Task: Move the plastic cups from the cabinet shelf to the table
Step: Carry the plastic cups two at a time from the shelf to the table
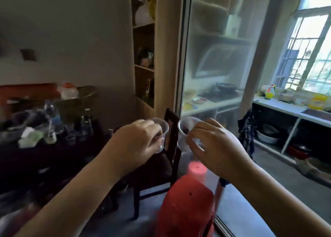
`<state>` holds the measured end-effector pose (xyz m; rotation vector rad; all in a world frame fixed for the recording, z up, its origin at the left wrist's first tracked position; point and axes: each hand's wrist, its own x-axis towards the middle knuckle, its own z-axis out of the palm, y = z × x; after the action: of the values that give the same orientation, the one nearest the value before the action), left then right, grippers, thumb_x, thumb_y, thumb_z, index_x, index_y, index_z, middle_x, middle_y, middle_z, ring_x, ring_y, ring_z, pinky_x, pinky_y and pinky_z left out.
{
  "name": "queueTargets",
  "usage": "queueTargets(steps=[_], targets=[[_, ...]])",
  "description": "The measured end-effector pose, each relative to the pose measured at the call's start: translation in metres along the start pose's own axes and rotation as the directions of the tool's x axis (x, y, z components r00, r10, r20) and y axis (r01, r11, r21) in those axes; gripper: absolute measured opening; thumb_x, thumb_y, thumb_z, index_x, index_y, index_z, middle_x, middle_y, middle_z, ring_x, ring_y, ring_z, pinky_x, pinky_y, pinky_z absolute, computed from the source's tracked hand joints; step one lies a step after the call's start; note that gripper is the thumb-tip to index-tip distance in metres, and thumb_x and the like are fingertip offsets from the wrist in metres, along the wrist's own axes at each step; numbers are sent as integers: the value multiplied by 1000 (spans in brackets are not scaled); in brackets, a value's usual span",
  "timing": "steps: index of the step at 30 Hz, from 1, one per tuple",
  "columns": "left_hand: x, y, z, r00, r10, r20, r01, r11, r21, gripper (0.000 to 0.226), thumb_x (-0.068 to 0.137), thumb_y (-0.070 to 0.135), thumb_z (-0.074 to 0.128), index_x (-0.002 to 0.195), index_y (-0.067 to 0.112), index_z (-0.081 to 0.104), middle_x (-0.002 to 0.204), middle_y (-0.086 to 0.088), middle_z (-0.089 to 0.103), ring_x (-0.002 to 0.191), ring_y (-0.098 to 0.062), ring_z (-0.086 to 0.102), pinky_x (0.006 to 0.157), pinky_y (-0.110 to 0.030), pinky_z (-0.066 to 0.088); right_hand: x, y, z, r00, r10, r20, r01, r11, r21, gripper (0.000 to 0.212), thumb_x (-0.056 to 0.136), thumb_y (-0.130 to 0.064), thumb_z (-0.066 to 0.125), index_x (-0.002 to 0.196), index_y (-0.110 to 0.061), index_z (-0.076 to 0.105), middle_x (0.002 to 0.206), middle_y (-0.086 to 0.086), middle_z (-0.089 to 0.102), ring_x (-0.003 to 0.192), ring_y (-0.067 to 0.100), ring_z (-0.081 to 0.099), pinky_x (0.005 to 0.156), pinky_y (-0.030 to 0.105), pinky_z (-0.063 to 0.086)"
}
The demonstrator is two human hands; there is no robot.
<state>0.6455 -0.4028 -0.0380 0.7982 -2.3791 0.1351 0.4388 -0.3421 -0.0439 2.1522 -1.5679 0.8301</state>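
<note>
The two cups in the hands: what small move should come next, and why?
Probably swing both hands left toward the table. The left hand and right hand each grip a clear cup in the air above a chair; the table lies to the left.

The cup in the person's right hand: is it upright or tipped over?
Tipped. The clear cup lies sideways in the right hand, its open mouth facing left toward the cup in the left hand.

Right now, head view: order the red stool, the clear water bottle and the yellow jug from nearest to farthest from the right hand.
1. Red stool, just below the right hand.
2. Clear water bottle, left, on the dark table.
3. Yellow jug, far right, on the kitchen counter by the window.
</note>
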Motion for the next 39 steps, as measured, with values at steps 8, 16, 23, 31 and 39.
queueTargets(steps=[8,16,23,31,39], targets=[[-74,-104,-25,953,-299,-39,302,943,144,18,86,33,54,71,24,50,68,12,49,68,-4,44,52,-19,37,86,-73,104,965,-239,105,212,953,218,22,87,-34,46,82,-24,64,91,-10,63,92,10,48,70,22,42],[-86,-211,-15,901,-432,-49,428,862,272,12,87,30,54,77,23,55,75,11,52,75,-4,46,54,-15,30,168,-94,215,896,-413,162,326,860,392,26,91,-35,39,84,-24,61,92,-9,60,94,7,46,83,16,32],[-41,-322,13,882,-467,-61,461,830,314,14,89,26,52,80,17,56,83,3,57,82,-12,50,61,-25,40,265,-77,306,869,-476,135,368,804,466,38,90,-46,33,89,-23,63,93,-10,60,94,7,46,75,23,44],[-57,-425,41,829,-559,-24,544,794,272,17,90,25,48,81,14,58,78,3,55,80,-10,45,60,-23,37,321,-95,414,853,-495,163,334,759,559,23,92,-29,46,90,-17,65,93,-6,61,94,12,49,74,29,48],[-90,-531,68,806,-591,34,578,798,168,12,89,22,51,82,15,59,80,3,55,81,-11,46,61,-29,44,349,-142,506,847,-479,232,297,787,541,15,89,-26,54,89,-19,67,91,-8,61,95,11,50,69,23,48]])
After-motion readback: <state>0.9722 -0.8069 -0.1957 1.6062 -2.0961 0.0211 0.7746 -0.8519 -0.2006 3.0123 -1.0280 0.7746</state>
